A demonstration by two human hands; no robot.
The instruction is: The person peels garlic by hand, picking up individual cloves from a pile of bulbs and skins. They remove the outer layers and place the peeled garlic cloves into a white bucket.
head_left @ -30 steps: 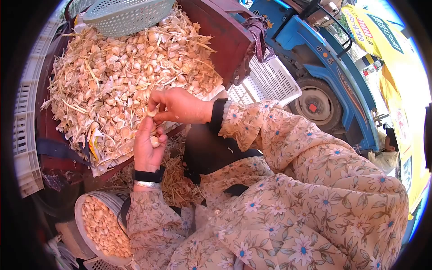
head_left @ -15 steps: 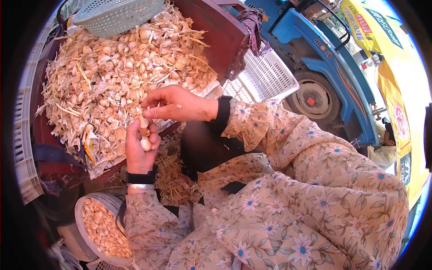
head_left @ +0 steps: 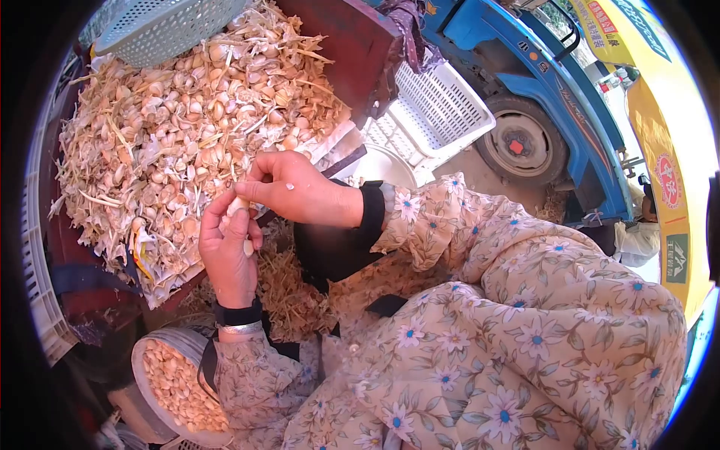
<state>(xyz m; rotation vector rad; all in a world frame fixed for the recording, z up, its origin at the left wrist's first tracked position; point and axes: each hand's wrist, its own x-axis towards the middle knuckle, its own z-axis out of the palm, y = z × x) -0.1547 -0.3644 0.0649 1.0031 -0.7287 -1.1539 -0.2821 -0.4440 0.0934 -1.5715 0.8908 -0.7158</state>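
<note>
Garlic cloves mixed with dry husks form a large heap [head_left: 180,142] in front of me. At its near edge my left hand [head_left: 231,251] is closed round garlic cloves [head_left: 248,247], one of them showing below the thumb. My right hand [head_left: 294,187] meets it from the right, thumb and index finger pinched on a pale clove [head_left: 238,204] at the left fingertips. A small bit of skin sticks to the back of the right hand. Below the left wrist stands a bucket [head_left: 142,375] filled with peeled-looking cloves.
A pale green perforated basket [head_left: 161,30] rests on the heap's far side. White crates [head_left: 442,105] stand beyond the dark red panel [head_left: 345,52]. A blue vehicle [head_left: 555,112] and a yellow banner [head_left: 660,150] are at the right. Straw litter [head_left: 289,292] lies below my hands.
The view has shifted slightly. My left thumb has moved up over the cloves, toward the right fingertips, and fewer cloves show in the left hand.
</note>
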